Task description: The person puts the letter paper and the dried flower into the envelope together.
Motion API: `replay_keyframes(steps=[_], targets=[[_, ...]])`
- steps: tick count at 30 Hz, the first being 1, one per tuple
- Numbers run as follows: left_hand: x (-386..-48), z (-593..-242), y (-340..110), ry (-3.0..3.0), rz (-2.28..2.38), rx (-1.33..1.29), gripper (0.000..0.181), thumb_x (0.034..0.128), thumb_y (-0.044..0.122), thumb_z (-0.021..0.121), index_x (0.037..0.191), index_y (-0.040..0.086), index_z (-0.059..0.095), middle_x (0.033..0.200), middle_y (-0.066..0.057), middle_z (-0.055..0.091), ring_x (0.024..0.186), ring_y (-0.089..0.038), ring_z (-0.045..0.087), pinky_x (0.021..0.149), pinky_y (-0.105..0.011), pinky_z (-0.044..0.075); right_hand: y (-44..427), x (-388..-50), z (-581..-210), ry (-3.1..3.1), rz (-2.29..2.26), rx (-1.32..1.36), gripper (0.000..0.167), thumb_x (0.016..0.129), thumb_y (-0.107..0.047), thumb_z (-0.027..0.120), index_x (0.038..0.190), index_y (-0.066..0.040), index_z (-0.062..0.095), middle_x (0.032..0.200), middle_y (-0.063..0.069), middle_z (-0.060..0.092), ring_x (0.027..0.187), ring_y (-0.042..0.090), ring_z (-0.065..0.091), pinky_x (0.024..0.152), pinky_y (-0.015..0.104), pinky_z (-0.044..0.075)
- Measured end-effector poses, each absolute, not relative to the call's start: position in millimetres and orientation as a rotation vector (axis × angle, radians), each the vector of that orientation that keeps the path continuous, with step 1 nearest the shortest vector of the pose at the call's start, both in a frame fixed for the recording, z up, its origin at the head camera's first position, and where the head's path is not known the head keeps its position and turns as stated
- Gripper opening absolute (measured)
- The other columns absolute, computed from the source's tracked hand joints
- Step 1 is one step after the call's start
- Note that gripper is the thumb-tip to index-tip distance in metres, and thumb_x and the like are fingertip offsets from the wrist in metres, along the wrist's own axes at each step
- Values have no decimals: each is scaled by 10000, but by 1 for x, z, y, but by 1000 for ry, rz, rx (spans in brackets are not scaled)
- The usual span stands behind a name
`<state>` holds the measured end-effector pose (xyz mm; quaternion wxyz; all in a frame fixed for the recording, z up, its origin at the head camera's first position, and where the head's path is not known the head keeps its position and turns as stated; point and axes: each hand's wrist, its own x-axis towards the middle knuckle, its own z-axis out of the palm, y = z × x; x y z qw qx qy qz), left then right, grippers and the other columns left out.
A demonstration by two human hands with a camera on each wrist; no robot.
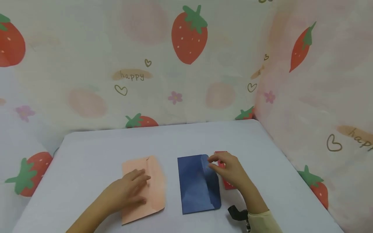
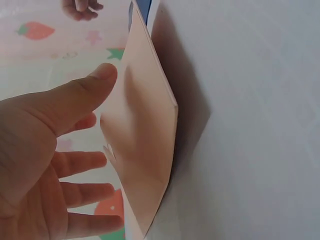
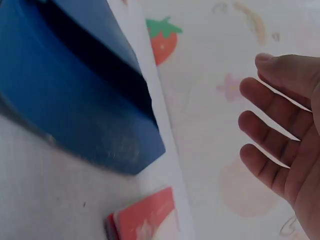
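A peach envelope (image 1: 157, 191) lies on the left, its flap side to the right. My left hand (image 1: 128, 191) is over it with fingers spread; in the left wrist view that hand (image 2: 55, 150) shows a gap to the envelope (image 2: 145, 125). Right of it lies a blue envelope (image 1: 193, 187), its flap to the right, and the right wrist view shows its opening (image 3: 75, 90) parted. My right hand (image 1: 230, 170) hovers at its upper right edge, fingers relaxed and holding nothing; the right wrist view shows the hand (image 3: 285, 125) apart from it.
A red packet (image 1: 228, 185) lies partly hidden beneath my right forearm's line, right of the blue envelope. Near my right sleeve is a black object (image 1: 237, 213). Patterned strawberry cloth (image 1: 175, 81) hangs behind the white table (image 1: 96, 152) and along its sides.
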<state>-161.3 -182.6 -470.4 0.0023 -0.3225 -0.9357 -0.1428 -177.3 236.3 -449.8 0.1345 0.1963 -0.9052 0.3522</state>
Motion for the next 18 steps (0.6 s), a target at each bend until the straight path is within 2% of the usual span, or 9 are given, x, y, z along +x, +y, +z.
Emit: replay_keyframes(steps=[4,7,12,18], targets=[[-160,-470,-179,-2859,-418,-1041,643,864,491,790,1401,205,583,1516,-118,529,1396,-375,501,1044,-532,496,244,-178,-462,-2627,1041,514,208,904,-171,795,1109,-171,761,1135,-45,722,1090,185,645,866,488,569],[-158,-465,-170,-2809,-432,-1060,641,858,490,798,1394,208,588,1521,-116,528,1410,-381,489,1081,-529,468,248,-179,-467,-2650,1023,510,233,905,-170,793,1135,-176,757,1166,-24,717,1145,215,635,922,494,556],[-157,-451,-143,-2748,-511,-1162,625,880,482,777,1402,204,576,1546,-118,501,1434,-392,457,1119,-528,431,255,-178,-472,-2669,998,455,281,854,-148,839,1123,-186,765,1153,-26,721,1165,227,634,974,514,542],[-154,-442,-106,-2800,-552,-1222,634,895,482,761,1431,207,563,1583,-98,458,1482,-358,397,1146,-505,409,263,-181,-479,-2741,1021,456,305,861,-158,834,1154,-188,757,1207,-21,714,1221,232,603,1030,516,507]])
